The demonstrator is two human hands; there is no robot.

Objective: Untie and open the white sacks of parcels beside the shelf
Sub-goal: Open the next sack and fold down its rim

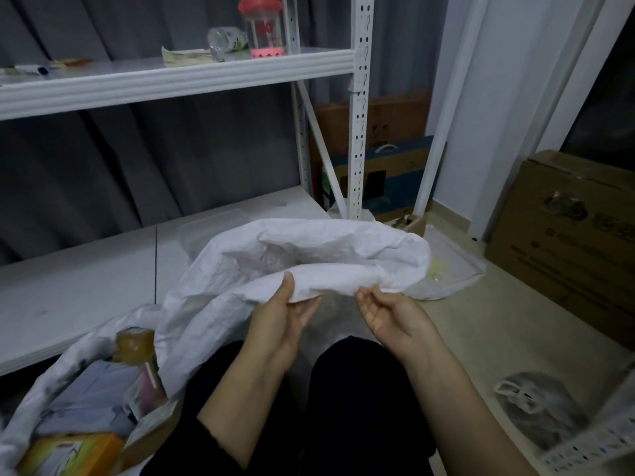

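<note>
Down and left of the left hand is a second sack (51, 383), white, mouth open. I see parcels (92, 383) inside: grey-blue packets, an orange box (72, 450) nearest me, a yellowish packet (134, 341) at the far edge. Beyond it is the low board of the shelf (86, 280). The upper board runs above both hands and carries a pink-capped bottle (263, 27).

Left hand (280, 319): thumb on top of the rim of the white sack (309, 249), fingers underneath — pinching the near rim. The sack sits just ahead of both hands, lifted, cloth crumpled, its mouth gaping wide toward me. Its body trails down to the left, toward the second sack.

Right hand (390, 317): palm up, fingers half curled, tips at the underside of the same rim, a little apart from the left hand. I cannot tell whether it grips the cloth or only touches it.

Below the hands are knees in black trousers (360, 389). Past the right hand a flat white bag (457, 269) lies on the floor. Further right stands a cardboard box (567, 242). Down and right of the right wrist lies a crumpled clear plastic bag (536, 410).
</note>
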